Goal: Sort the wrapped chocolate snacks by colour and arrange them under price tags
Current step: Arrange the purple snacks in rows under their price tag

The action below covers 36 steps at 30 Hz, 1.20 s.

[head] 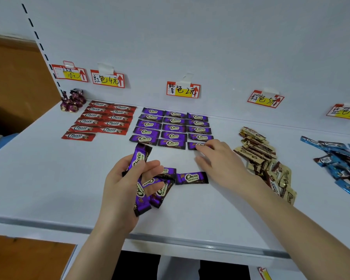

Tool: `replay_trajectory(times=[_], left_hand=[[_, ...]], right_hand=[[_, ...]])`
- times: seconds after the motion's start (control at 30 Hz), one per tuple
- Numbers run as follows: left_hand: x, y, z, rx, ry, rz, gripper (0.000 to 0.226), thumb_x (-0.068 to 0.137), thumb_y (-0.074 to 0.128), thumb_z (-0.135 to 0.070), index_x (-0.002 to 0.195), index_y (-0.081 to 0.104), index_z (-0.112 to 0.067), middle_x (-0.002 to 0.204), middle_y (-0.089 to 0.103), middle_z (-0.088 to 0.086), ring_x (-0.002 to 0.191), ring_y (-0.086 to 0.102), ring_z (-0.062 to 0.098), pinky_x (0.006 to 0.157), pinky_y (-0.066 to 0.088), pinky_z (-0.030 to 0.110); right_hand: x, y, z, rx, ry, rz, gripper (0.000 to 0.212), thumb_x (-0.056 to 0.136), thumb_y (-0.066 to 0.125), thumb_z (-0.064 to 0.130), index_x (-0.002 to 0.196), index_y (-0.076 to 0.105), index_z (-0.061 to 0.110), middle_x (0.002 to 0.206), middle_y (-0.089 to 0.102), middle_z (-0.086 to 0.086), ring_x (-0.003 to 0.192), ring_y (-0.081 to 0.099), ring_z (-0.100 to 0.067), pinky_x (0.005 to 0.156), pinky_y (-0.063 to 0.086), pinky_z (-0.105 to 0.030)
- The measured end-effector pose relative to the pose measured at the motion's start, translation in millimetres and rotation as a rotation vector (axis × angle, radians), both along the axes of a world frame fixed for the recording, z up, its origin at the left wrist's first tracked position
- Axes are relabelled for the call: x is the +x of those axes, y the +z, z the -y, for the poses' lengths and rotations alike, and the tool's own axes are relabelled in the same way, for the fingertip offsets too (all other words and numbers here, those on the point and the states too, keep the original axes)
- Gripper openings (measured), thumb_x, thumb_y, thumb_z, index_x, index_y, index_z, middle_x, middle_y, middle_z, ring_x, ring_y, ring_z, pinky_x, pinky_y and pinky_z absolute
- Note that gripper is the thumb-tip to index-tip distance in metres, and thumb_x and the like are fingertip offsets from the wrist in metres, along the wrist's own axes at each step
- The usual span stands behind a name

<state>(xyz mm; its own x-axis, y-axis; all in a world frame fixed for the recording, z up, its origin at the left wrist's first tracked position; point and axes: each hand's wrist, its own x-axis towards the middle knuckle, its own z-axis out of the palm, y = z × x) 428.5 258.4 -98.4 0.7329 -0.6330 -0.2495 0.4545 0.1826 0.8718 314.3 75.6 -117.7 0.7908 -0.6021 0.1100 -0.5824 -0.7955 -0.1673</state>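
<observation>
Beneath the right hand (220, 162), fingers flat, a purple Choco bar (192, 145) is joining its row; the left hand (119, 184) is gripping spare purple bars (139, 156). Squaring it with its neighbours matters.

Shelf (38, 178) bare front-left and between purple rows (173, 127) and gold pile (259, 156); right hand (220, 160) and purple bars (191, 177) block centre.

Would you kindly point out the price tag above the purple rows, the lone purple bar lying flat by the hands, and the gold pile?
Price tag (183, 90): head view, its yellow centre.
Lone purple bar (192, 177): head view, its Choco logo.
Gold pile (259, 152): head view, an upper wrapper.
</observation>
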Motion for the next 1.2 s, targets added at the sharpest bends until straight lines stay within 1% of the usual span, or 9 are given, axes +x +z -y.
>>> replay_trajectory(times=[0.3, 0.67, 0.87, 1.03, 1.2], left_hand=[[0.6, 0.0, 0.6, 0.002, 0.005, -0.005, 0.010, 0.094, 0.049, -0.010, 0.096, 0.059, -0.012, 0.077, 0.074, 0.007, 0.069, 0.072, 0.017, 0.046, 0.053, 0.023], [4.5, -1.5, -3.0, -0.003, 0.019, -0.007, 0.011, 0.096, 0.048, -0.011, 0.098, 0.059, -0.011, 0.077, 0.074, 0.008, 0.070, 0.072, 0.017, 0.046, 0.053, 0.025], [8.3, -2.7, -5.7, 0.000, 0.034, -0.007, 0.012, 0.096, 0.048, -0.011, 0.099, 0.059, -0.011, 0.078, 0.074, 0.008, 0.071, 0.072, 0.018, 0.047, 0.054, 0.025], [10.1, -2.5, -7.9, -0.002, 0.035, -0.001, 0.012, 0.096, 0.048, -0.012, 0.100, 0.059, -0.011, 0.078, 0.074, 0.008, 0.071, 0.072, 0.018, 0.048, 0.055, 0.027], [12.4, -2.3, -10.3, -0.004, 0.040, -0.003, 0.012, 0.095, 0.048, -0.012, 0.102, 0.058, -0.011, 0.077, 0.074, 0.007, 0.071, 0.072, 0.017, 0.048, 0.056, 0.028]], right_hand=[[0.6, -0.5, -0.3, 0.000, 0.001, -0.029, 0.038, 0.098, 0.036, 0.035, 0.132, 0.045, 0.022, 0.131, 0.042, -0.004, 0.116, 0.039, -0.022, 0.086, 0.042, -0.033], [1.4, 0.1, -0.5, -0.004, -0.006, -0.037, 0.037, 0.097, 0.036, 0.035, 0.131, 0.046, 0.022, 0.131, 0.042, -0.004, 0.116, 0.039, -0.022, 0.082, 0.041, -0.032], [1.5, 1.2, -0.9, -0.001, -0.005, -0.040, 0.038, 0.097, 0.037, 0.035, 0.132, 0.045, 0.022, 0.132, 0.042, -0.005, 0.116, 0.039, -0.023, 0.087, 0.043, -0.035], [1.8, 3.4, -0.9, 0.019, -0.003, -0.043, 0.038, 0.097, 0.037, 0.034, 0.132, 0.045, 0.021, 0.131, 0.041, -0.005, 0.118, 0.037, -0.023, 0.088, 0.043, -0.034], [1.8, 4.7, -0.9, 0.020, -0.005, -0.051, 0.040, 0.097, 0.038, 0.035, 0.134, 0.044, 0.021, 0.133, 0.041, -0.005, 0.119, 0.037, -0.024, 0.092, 0.041, -0.036]])
